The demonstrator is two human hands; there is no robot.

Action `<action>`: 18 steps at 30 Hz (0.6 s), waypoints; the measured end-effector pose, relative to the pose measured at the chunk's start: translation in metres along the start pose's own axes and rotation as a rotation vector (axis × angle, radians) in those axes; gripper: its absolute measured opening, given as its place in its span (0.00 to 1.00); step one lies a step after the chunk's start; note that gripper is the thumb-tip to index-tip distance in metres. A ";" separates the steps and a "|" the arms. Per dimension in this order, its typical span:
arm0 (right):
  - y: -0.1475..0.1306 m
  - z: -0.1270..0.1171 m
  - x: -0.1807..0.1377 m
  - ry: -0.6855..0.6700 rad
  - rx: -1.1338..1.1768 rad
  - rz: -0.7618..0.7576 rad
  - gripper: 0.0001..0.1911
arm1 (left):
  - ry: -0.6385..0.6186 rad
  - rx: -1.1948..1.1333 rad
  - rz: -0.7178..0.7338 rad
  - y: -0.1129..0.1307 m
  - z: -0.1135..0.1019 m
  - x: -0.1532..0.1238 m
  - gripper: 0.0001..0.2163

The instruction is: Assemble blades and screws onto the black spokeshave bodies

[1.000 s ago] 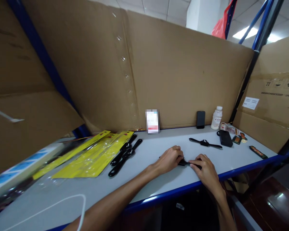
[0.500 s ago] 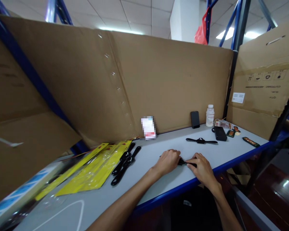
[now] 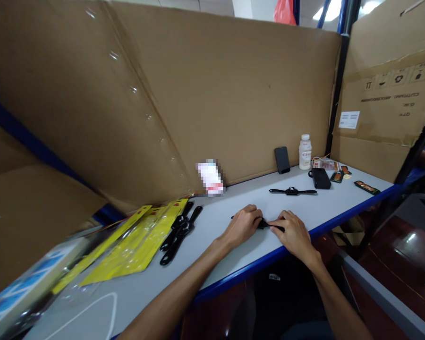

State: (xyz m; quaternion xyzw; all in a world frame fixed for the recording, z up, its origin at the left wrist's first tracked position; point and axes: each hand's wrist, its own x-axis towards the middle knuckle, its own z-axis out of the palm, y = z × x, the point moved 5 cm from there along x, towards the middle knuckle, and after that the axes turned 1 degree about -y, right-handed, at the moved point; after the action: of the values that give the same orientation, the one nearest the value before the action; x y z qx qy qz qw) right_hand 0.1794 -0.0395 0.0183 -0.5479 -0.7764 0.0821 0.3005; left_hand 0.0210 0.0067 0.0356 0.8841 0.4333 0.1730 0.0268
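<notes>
Over the front part of the grey table, my left hand (image 3: 245,224) is closed around one handle of a black spokeshave (image 3: 264,224). My right hand (image 3: 291,232) grips the other end, thumb and fingers pinched by its dark handle. Both hands hide much of the tool, and only its middle and the handle tips show. Farther back lies another black spokeshave (image 3: 293,191), flat with its handles stretched left and right. Two more black spokeshaves (image 3: 182,232) rest side by side, left of my hands.
Yellow blister packs (image 3: 134,245) lie at the left by a blue-and-white box (image 3: 31,288). At the back are a dark phone (image 3: 282,159), a white bottle (image 3: 305,153), a black case (image 3: 320,178) and small wrapped packets (image 3: 366,187). Cardboard walls (image 3: 233,94) enclose the table (image 3: 219,203).
The camera view has tilted down slightly, so everything sits higher in the picture. Both hands keep their hold on the spokeshave, with little visible movement.
</notes>
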 end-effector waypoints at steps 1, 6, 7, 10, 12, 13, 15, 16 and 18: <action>0.000 0.000 0.000 -0.002 -0.003 -0.002 0.11 | 0.004 -0.032 0.023 0.000 0.000 0.000 0.07; 0.001 0.002 0.000 -0.015 -0.004 0.003 0.11 | 0.051 -0.090 0.085 -0.001 0.002 0.000 0.09; 0.001 0.002 0.000 -0.018 -0.004 0.006 0.11 | 0.060 -0.102 0.086 -0.003 0.003 -0.001 0.08; 0.002 0.002 0.000 -0.021 -0.003 0.011 0.11 | 0.079 -0.182 0.044 -0.011 0.006 -0.001 0.11; 0.001 0.002 0.000 -0.010 0.003 0.013 0.11 | 0.083 -0.220 0.016 -0.016 0.007 0.000 0.12; 0.001 0.001 0.000 -0.006 0.005 0.011 0.11 | 0.090 -0.222 0.011 -0.017 0.006 0.000 0.10; 0.001 0.001 -0.001 0.000 0.003 0.005 0.11 | 0.106 -0.209 0.010 -0.017 0.004 0.001 0.06; 0.001 0.001 -0.001 0.000 0.000 0.000 0.11 | 0.104 -0.205 0.008 -0.017 0.002 0.001 0.06; 0.001 0.001 -0.001 0.000 -0.009 -0.007 0.11 | 0.083 -0.220 0.002 -0.015 0.000 0.002 0.08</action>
State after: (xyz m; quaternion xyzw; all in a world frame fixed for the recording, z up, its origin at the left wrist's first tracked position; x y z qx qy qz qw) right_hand 0.1796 -0.0397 0.0172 -0.5464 -0.7787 0.0774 0.2985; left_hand 0.0106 0.0172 0.0335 0.8684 0.4114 0.2559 0.1053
